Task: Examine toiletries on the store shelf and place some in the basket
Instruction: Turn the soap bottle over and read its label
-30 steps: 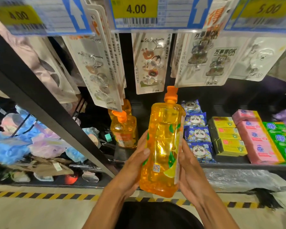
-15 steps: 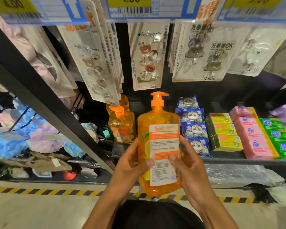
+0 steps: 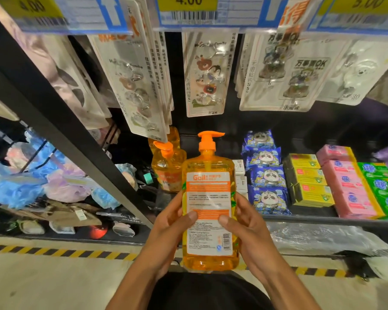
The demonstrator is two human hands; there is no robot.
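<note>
Two hands, one bottle: the left hand [image 3: 169,222] and right hand [image 3: 250,227] clasp a tall orange pump bottle [image 3: 208,260] from either side and hold it upright in front of the shelf [image 3: 323,220], clear of it and at about chest height. Both thumbs lie flat across the white back label [image 3: 208,198], the left thumb [image 3: 191,215] and right thumb [image 3: 224,219] nearly meeting at the middle, while the other fingers curl round behind the bottle, mostly hidden. The orange pump head [image 3: 207,139] stands at the top, spout pointing right. The label reads "Gall" at its top, with a barcode low on the right; the smaller print is too fine to make out. Behind and to the left, a second orange bottle [image 3: 167,171] stands on the shelf, with what looks like a third one tucked behind it. To the right sit blue panda packs [image 3: 264,175] stacked in a column, then yellow boxes [image 3: 307,182], pink boxes [image 3: 347,186] and green boxes [image 3: 383,186] in rows. Carded hooks [image 3: 205,72] hang overhead beneath a yellow 4.00 price tag [image 3: 188,3]. Far left, blue and lilac bath puffs [image 3: 16,189] pile up in the next bay.
</note>
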